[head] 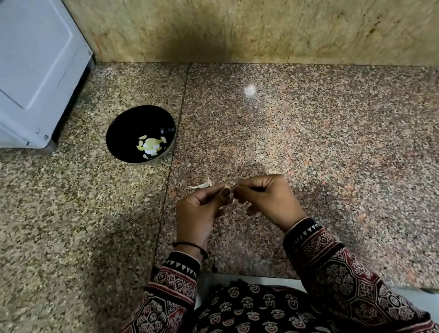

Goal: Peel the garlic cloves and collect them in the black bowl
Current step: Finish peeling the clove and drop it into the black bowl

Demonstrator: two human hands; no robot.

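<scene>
Both hands, left (pixel 201 212) and right (pixel 267 202), meet knuckles-up, pinching one garlic clove (pixel 228 188) between them.

Bowl (pixel 140 134) on floor (pixel 49 220) beside appliance (pixel 6 64), cloves (pixel 151 145) inside

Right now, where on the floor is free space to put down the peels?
Bare floor lies right of the hands, between the right hand and the wall, and left of the left hand, below the black bowl. Tighter just beyond the fingers, where a garlic peel lies.
</scene>
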